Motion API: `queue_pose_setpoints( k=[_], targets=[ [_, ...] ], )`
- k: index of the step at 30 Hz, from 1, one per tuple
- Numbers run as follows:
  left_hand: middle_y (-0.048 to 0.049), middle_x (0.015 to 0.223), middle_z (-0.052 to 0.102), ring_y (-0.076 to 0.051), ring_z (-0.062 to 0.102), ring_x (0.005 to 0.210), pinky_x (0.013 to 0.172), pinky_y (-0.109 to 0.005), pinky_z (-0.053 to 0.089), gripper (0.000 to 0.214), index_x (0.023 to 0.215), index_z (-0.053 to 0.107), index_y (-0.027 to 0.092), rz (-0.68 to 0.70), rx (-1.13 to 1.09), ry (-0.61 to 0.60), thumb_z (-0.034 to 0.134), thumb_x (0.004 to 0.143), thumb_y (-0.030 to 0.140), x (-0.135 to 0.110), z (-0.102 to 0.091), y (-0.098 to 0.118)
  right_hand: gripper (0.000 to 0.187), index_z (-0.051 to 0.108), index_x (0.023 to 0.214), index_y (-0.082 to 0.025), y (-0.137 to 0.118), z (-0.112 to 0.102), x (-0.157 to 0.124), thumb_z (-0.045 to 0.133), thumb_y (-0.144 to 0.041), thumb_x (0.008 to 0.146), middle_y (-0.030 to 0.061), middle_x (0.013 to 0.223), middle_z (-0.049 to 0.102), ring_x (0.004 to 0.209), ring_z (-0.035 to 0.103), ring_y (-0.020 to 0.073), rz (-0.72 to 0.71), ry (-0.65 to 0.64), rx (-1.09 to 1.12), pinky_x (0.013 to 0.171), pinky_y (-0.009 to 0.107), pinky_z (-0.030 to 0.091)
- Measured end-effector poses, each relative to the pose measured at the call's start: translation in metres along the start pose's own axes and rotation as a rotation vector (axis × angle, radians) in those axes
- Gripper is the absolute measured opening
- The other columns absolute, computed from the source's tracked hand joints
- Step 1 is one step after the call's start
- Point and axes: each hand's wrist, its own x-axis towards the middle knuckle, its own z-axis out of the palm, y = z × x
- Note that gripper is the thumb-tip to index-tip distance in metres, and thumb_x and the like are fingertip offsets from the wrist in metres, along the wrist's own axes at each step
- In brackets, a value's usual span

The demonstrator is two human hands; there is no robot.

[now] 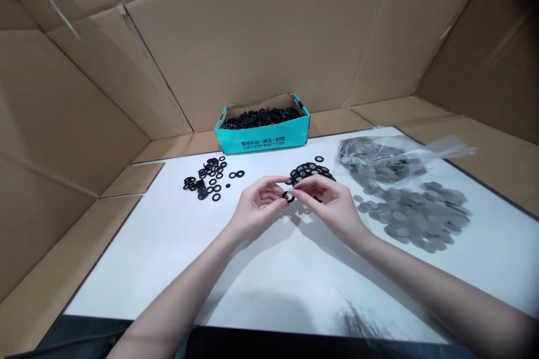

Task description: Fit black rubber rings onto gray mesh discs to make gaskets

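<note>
My left hand (261, 205) pinches a black ring (290, 199) between thumb and fingers, raised over the white tabletop. Close against it, the thumb and forefinger of my right hand (332, 202) are pressed together on a small pale grey disc (289, 192), mostly hidden by the fingertips, at the ring's edge. Just behind the hands lies a pile of black rings with grey discs in them (309, 169), partly covered by my right hand. Loose black rings (213, 182) are scattered to the left. Many loose grey discs (421, 216) spread out on the right.
A turquoise box (265, 139) full of black rings stands at the back. A clear plastic bag (381, 160) of grey discs lies at the back right. Cardboard walls (269, 39) surround the white tabletop (160, 269). One ring (319, 159) lies apart behind the pile.
</note>
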Motion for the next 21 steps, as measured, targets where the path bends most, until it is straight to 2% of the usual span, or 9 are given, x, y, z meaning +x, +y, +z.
queue_pose_setpoints(
  k=[5, 9, 11, 14, 21],
  targets=[
    [-0.0029, 0.09, 0.064, -0.012, 0.062, 0.083, 0.076, -0.023, 0.05, 0.036, 0.114, 0.067, 0.02, -0.003, 0.006, -0.017, 0.073, 0.078, 0.02, 0.0, 0.0, -0.001, 0.007, 0.07, 0.078, -0.021, 0.002, -0.001, -0.002, 0.069, -0.026, 0.083, 0.0025, 0.075, 0.066, 0.068, 0.059, 0.0156, -0.142, -0.009, -0.175, 0.06, 0.029, 0.046],
    [-0.0047, 0.095, 0.066, -0.014, 0.064, 0.086, 0.078, -0.025, 0.051, 0.031, 0.109, 0.066, 0.019, 0.031, 0.015, -0.02, 0.072, 0.079, 0.019, 0.0, 0.001, -0.002, 0.007, 0.071, 0.085, -0.021, 0.005, -0.001, -0.002, 0.068, -0.027, 0.084, 0.0041, 0.083, 0.065, 0.07, 0.058, 0.0154, -0.147, -0.023, -0.235, 0.059, 0.029, 0.045],
    [-0.0043, 0.093, 0.066, -0.014, 0.064, 0.085, 0.077, -0.024, 0.051, 0.031, 0.108, 0.065, 0.018, 0.029, 0.012, -0.017, 0.073, 0.078, 0.02, 0.0, 0.001, -0.002, 0.01, 0.07, 0.08, -0.021, 0.008, -0.001, -0.001, 0.066, -0.028, 0.086, 0.0054, 0.086, 0.065, 0.073, 0.059, 0.0164, -0.16, -0.06, -0.272, 0.059, 0.029, 0.044],
    [-0.0036, 0.089, 0.065, -0.014, 0.063, 0.084, 0.077, -0.024, 0.05, 0.03, 0.108, 0.065, 0.018, 0.032, 0.031, -0.013, 0.073, 0.079, 0.022, 0.0, 0.0, -0.001, 0.017, 0.066, 0.072, -0.02, 0.011, -0.002, 0.0, 0.063, -0.026, 0.088, 0.0069, 0.09, 0.063, 0.081, 0.06, 0.0181, -0.21, -0.098, -0.305, 0.062, 0.029, 0.045],
    [-0.0029, 0.086, 0.064, -0.013, 0.062, 0.082, 0.077, -0.024, 0.05, 0.021, 0.104, 0.063, 0.017, 0.042, 0.064, 0.025, 0.067, 0.083, 0.021, 0.0, 0.001, 0.004, 0.015, 0.064, 0.077, -0.021, 0.014, -0.003, -0.002, 0.061, -0.024, 0.091, 0.0078, 0.096, 0.061, 0.091, 0.062, 0.0204, -0.268, -0.161, -0.331, 0.072, 0.032, 0.05]
  ],
)
